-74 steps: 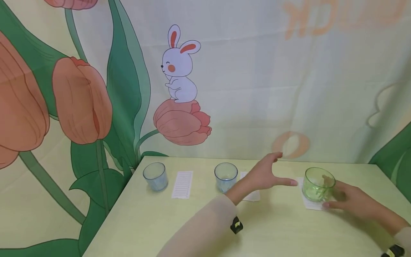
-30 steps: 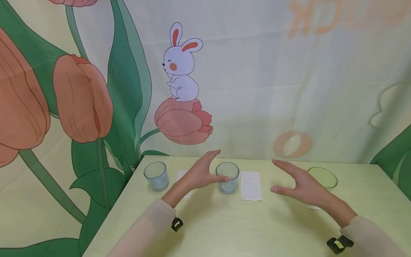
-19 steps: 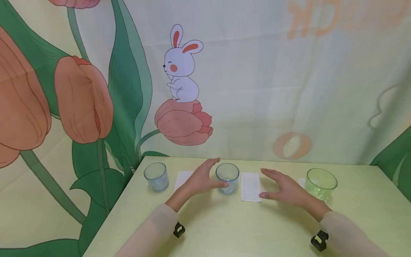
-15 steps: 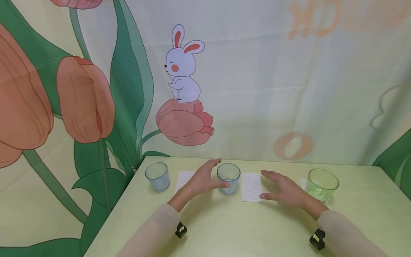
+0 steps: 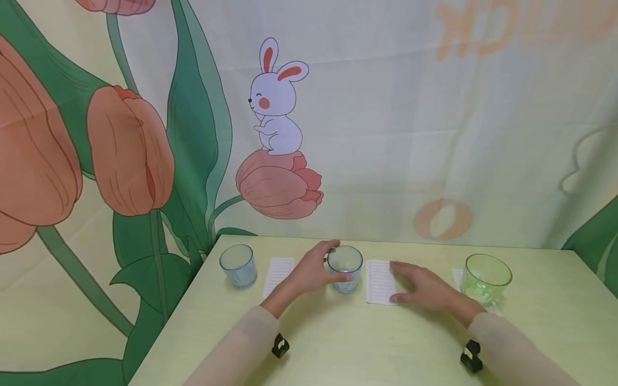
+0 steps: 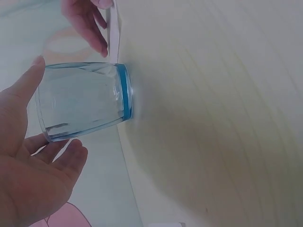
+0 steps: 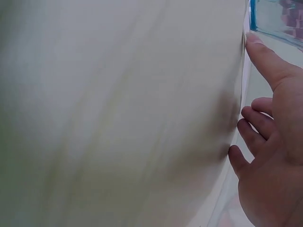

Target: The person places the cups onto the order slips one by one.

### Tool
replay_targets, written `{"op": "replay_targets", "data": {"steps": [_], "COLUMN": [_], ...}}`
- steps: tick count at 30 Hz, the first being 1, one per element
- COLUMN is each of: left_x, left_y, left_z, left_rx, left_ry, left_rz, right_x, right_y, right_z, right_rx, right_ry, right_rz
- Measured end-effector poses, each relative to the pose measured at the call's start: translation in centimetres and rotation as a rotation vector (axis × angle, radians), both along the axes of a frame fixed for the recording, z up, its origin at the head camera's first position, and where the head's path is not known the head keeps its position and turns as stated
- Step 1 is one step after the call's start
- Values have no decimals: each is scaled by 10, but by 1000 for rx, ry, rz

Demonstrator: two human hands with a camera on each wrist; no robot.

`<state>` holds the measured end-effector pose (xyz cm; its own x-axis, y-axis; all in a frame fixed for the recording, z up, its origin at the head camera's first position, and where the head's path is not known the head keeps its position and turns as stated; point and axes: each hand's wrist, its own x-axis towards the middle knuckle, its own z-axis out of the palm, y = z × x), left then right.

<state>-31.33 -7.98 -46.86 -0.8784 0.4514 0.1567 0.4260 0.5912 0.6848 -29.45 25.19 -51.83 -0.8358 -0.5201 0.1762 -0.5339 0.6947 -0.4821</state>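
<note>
In the head view, my left hand (image 5: pixel 314 269) is around the middle blue-tinted glass (image 5: pixel 345 280), thumb in front and fingers behind. The left wrist view has the thumb and fingers on opposite sides of that glass (image 6: pixel 80 101) near its rim; its base stands on the table. My right hand (image 5: pixel 427 287) reaches low over the right edge of a lined paper slip (image 5: pixel 380 282), fingers extended. In the right wrist view, the right hand's (image 7: pixel 272 127) thumb tip meets the slip's edge beside the glass, and its fingertips rest at table level.
Another blue-tinted glass (image 5: pixel 238 267) stands at the left, beside a second lined slip (image 5: pixel 278 273). A green glass (image 5: pixel 486 281) sits at the right on a further white slip (image 5: pixel 493 309). Behind the table (image 5: pixel 367 348) hangs a printed curtain (image 5: pixel 386 134) with tulips and a rabbit.
My right hand has left the green glass and come leftward down to the middle slip. My left hand has moved left from over the slip, then closed around the middle glass.
</note>
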Motion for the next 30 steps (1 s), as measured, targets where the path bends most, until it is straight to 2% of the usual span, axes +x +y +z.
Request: {"op": "replay_targets", "data": {"steps": [5,13,19,30], "left_x": [-2,1,0,-3], "left_y": [2,3,6,5], "left_z": [0,-1,0,0], "left_rx": [20,95,125,104], "left_ry": [-2,-81,-94,-100], "left_rz": [-7,-7,-10,-16], "right_x": [-1,4,4,4], "right_y": [1,-2,1,1], "right_z": [-2,0,4,-3], "right_rx": [16,-7,-16,-44], "right_ry": [-12,-43,-42,-70], "right_rz": [-13,-25,-32,-42]}}
